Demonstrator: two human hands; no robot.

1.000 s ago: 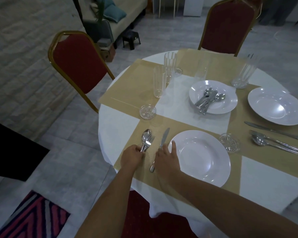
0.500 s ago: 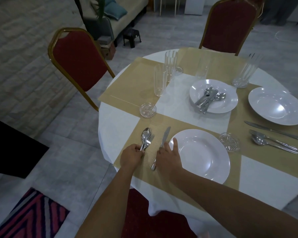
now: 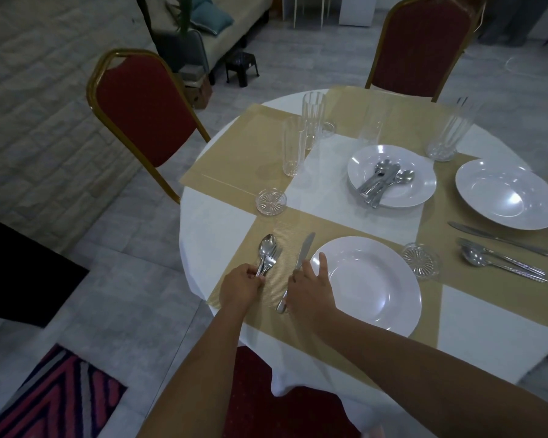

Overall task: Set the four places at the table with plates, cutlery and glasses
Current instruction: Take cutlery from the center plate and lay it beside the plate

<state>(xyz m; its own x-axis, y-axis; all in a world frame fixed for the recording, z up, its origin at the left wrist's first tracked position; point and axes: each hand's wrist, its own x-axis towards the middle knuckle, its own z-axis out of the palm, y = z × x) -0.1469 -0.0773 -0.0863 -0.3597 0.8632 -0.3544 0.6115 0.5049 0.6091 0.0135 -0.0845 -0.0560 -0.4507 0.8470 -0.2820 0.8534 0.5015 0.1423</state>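
Note:
At the near place a white plate (image 3: 370,286) lies on a gold placemat (image 3: 430,314). Left of it my left hand (image 3: 239,287) grips the handles of a spoon and fork (image 3: 267,252) lying together on the mat. My right hand (image 3: 310,289) rests over the handle of a knife (image 3: 304,252), fingers spread, thumb at the plate's rim. A second white plate (image 3: 508,194) is set at the right with a knife (image 3: 497,238), fork and spoon (image 3: 500,260) near it. A middle plate (image 3: 415,184) holds several loose pieces of cutlery (image 3: 381,181).
Tall clear glasses (image 3: 293,147), (image 3: 312,118), (image 3: 369,134), (image 3: 449,134) stand toward the far side. Glass coasters (image 3: 271,201), (image 3: 421,259) lie on the mats. Red chairs (image 3: 139,109), (image 3: 421,42) stand left and behind the round white-clothed table (image 3: 212,229).
Both hands have stayed by the near place's cutlery. The spoon, fork and knife have shifted only slightly on the mat.

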